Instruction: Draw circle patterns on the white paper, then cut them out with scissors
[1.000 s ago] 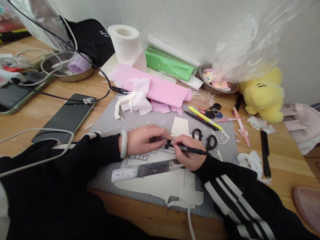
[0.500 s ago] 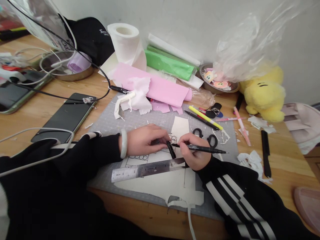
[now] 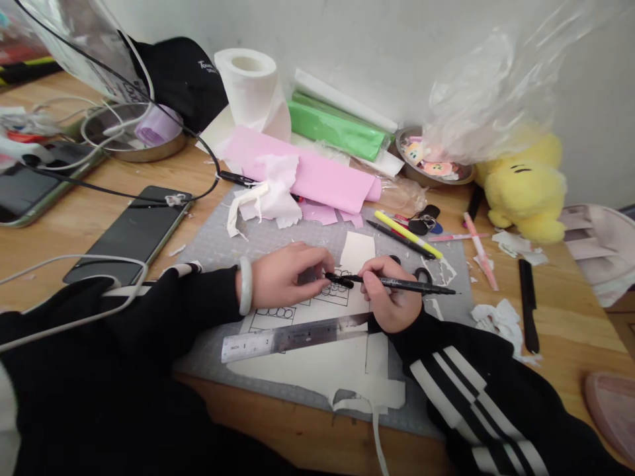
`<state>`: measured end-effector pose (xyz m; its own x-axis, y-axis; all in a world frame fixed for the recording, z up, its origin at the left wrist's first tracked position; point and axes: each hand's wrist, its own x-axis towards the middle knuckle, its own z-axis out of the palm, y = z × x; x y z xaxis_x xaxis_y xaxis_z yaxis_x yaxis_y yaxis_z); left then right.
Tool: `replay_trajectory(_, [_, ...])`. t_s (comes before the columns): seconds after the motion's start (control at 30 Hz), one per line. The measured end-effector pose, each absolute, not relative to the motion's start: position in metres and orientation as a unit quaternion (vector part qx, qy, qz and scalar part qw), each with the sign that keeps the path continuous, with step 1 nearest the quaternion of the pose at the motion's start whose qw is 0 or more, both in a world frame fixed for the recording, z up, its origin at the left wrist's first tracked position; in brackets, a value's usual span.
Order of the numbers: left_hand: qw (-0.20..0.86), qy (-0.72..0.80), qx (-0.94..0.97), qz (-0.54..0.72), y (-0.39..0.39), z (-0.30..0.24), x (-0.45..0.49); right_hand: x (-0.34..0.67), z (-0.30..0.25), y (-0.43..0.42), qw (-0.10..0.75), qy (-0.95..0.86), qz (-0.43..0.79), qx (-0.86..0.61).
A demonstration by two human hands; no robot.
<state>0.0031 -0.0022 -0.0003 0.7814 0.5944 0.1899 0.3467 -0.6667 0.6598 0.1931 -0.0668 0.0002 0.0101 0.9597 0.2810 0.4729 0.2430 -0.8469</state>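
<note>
My right hand (image 3: 394, 294) is closed around a black marker pen (image 3: 421, 286), which lies nearly level with one end toward my left hand. In my left hand (image 3: 292, 274), thumb and fingertips pinch a small black pen cap (image 3: 340, 281), now lined up with the marker's near tip; whether the two touch I cannot tell. Below them is a sheet of cream paper (image 3: 317, 367) with black line drawings of boxes and rows of circles. A steel ruler (image 3: 292, 338) lies across it. Black scissors (image 3: 423, 274) are partly hidden behind my right hand.
A grey cutting mat (image 3: 208, 244) lies under the paper. Behind it are pink paper (image 3: 307, 172), a green pack (image 3: 337, 125) and a white paper roll (image 3: 248, 92). A phone (image 3: 131, 235) lies left; a black cutter (image 3: 528, 307) and a yellow plush toy (image 3: 526, 188) are right.
The pen cap in my left hand has swung from pointing downward to lying level, toward the marker. My right hand has shifted slightly right and tilted the marker flatter.
</note>
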Motion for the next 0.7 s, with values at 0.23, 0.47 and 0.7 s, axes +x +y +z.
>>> replay_trajectory(0.23, [0.298,0.267,0.887,0.232,-0.0015,0.0001,0.0024,0.1921,0.0025,-0.0673,0.443,-0.653,0.266,-0.554])
replay_trajectory(0.47, [0.306,0.302,0.867,0.251,-0.0040,0.0021,0.0017,0.1896,0.0035,-0.0638,0.407,-0.648,0.291,-0.575])
replay_trajectory(0.7, [0.331,0.329,0.855,0.228,-0.0025,0.0008,0.0019,0.1896,-0.0031,-0.0610,0.392,-0.595,0.383,-0.588])
